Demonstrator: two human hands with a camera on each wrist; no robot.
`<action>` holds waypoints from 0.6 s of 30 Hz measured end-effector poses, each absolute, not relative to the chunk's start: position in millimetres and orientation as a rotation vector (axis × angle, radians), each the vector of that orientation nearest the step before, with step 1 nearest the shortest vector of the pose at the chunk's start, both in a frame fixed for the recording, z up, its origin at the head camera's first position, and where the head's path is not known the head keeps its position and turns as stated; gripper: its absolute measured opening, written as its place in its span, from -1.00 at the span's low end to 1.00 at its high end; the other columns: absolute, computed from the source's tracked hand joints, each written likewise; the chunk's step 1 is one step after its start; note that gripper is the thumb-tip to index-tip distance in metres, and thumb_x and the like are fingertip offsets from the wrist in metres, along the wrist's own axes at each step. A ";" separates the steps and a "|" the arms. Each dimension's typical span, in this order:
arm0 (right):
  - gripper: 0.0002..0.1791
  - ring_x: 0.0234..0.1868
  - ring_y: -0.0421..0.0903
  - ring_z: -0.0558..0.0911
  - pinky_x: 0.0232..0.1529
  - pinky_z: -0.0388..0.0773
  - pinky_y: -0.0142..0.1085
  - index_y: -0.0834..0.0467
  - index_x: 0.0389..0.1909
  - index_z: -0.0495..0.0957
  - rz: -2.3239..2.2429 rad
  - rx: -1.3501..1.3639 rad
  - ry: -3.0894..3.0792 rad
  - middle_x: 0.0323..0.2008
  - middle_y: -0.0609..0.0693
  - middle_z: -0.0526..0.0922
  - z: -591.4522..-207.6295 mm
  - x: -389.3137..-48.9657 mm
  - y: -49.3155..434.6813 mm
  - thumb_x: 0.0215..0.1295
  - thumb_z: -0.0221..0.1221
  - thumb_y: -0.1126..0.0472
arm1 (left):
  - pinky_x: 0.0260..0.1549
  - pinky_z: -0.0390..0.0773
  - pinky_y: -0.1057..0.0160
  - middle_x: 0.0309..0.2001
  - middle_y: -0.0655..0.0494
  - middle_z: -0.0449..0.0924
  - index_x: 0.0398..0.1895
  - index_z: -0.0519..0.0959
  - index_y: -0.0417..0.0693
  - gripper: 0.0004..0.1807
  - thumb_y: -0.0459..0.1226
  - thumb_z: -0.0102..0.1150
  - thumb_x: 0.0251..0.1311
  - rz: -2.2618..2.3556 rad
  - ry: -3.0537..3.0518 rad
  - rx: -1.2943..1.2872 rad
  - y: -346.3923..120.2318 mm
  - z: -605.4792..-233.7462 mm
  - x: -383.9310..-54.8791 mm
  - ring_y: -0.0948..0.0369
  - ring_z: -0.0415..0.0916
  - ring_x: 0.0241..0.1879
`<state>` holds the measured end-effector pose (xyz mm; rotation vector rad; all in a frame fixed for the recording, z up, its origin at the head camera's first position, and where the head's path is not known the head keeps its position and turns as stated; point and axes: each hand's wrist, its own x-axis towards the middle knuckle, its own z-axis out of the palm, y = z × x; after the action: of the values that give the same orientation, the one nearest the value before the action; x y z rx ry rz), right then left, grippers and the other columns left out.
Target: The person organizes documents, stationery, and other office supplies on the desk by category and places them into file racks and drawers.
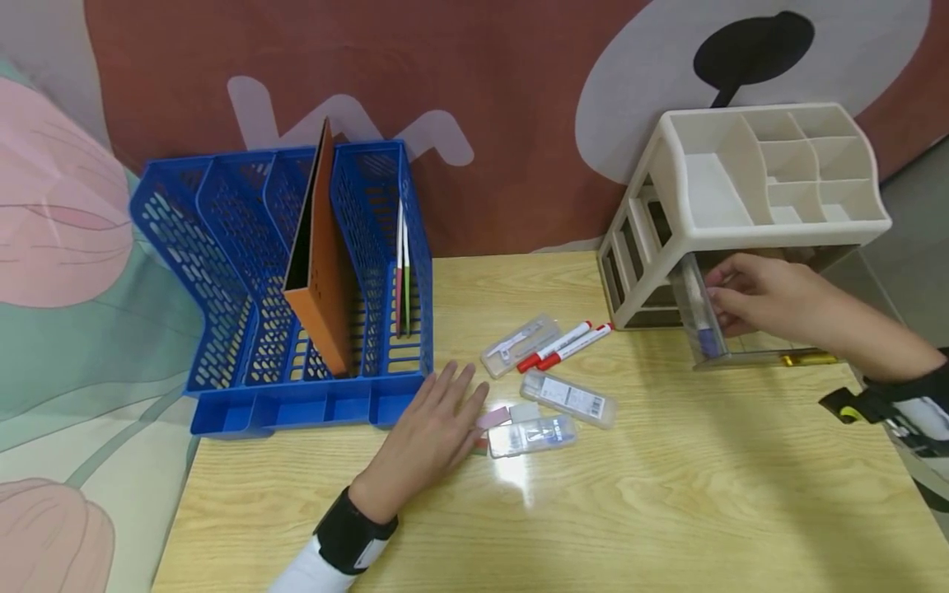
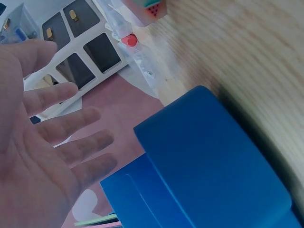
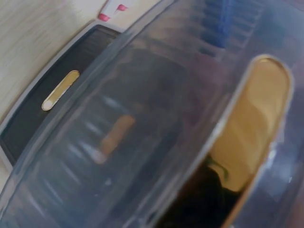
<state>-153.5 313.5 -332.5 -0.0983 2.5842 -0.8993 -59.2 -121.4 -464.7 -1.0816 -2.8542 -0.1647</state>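
My right hand (image 1: 764, 292) reaches into the pulled-out clear drawer (image 1: 741, 360) of a cream desk organizer (image 1: 685, 193), fingers bent. Its thumb and fingertips are close to a white and purple-blue slim item (image 1: 708, 339) along the drawer's left wall; whether they pinch it is unclear. The right wrist view shows the drawer front with its gold handle (image 3: 259, 114). With fingers spread, my left hand (image 1: 426, 441) lies by the front corner of a blue file rack (image 1: 304, 403). Close to its fingertips are a pink-purple block (image 1: 494, 417) and a clear plastic case (image 1: 532, 436).
An orange folder (image 1: 326, 288) and thin booklets (image 1: 403, 280) stand in the rack. Between rack and organizer lie another clear case (image 1: 519, 344), a labelled case (image 1: 567, 399) and two red-capped markers (image 1: 574, 346). A patterned cloth (image 1: 511, 123) hangs behind the wooden table (image 1: 630, 511).
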 end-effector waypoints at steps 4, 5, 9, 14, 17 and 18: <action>-0.63 -0.34 -0.34 0.70 -0.27 0.77 -0.30 0.49 0.21 0.35 -0.918 -0.141 2.590 -0.04 0.42 0.64 -329.5 -150.0 313.5 0.63 -0.08 0.26 | 0.46 0.33 -0.19 0.53 -0.16 0.31 0.48 0.42 -0.01 -0.33 0.12 0.13 0.44 -0.177 -2.852 -1.080 -121.2 -465.9 -61.0 -0.16 0.18 0.56; -0.64 -0.34 -0.35 0.69 -0.27 0.77 -0.31 0.49 0.20 0.36 -0.912 -0.156 2.597 -0.05 0.41 0.65 -328.6 -149.3 313.4 0.64 -0.08 0.26 | 0.46 0.32 -0.19 0.53 -0.16 0.31 0.48 0.42 -0.01 -0.32 0.14 0.14 0.43 -0.181 -2.851 -1.079 -121.3 -466.0 -61.0 -0.16 0.18 0.56; -0.63 -0.35 -0.36 0.70 -0.30 0.74 -0.38 0.42 0.19 0.43 -0.876 -0.174 2.656 -0.10 0.29 0.70 -324.6 -144.8 312.9 0.64 -0.04 0.19 | 0.46 0.31 -0.20 0.52 -0.17 0.31 0.48 0.43 -0.02 -0.28 0.17 0.17 0.39 -0.188 -2.852 -1.079 -121.4 -465.7 -61.1 -0.17 0.18 0.55; -0.57 -0.32 -0.16 0.76 -0.38 0.70 -0.33 0.30 0.19 0.49 -0.722 -0.201 2.806 -0.09 0.28 0.74 -316.7 -137.2 310.4 0.63 0.01 0.03 | 0.46 0.33 -0.20 0.53 -0.17 0.31 0.48 0.42 -0.02 -0.28 0.16 0.15 0.41 -0.189 -2.855 -1.085 -121.9 -465.5 -61.0 -0.17 0.18 0.56; -0.61 -0.23 0.06 0.78 -0.35 0.70 -0.12 0.23 0.16 0.53 -0.615 -0.251 2.932 -0.08 0.27 0.76 -311.5 -129.4 305.0 0.60 0.06 0.02 | 0.46 0.33 -0.20 0.53 -0.17 0.30 0.49 0.41 -0.03 -0.28 0.16 0.14 0.41 -0.193 -2.852 -1.088 -122.0 -465.6 -61.0 -0.17 0.18 0.56; -0.63 -0.21 0.11 0.77 -0.35 0.67 -0.11 0.22 0.15 0.54 -0.588 -0.277 2.974 -0.09 0.26 0.76 -309.8 -126.4 303.1 0.59 0.08 0.03 | 0.46 0.33 -0.20 0.53 -0.18 0.30 0.49 0.41 -0.03 -0.28 0.16 0.14 0.41 -0.192 -2.850 -1.088 -122.1 -465.8 -61.1 -0.17 0.17 0.56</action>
<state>-126.4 303.1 -309.8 -0.2774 2.9739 -0.5878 -61.1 -122.1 -465.8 -1.0884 -2.8495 -0.1923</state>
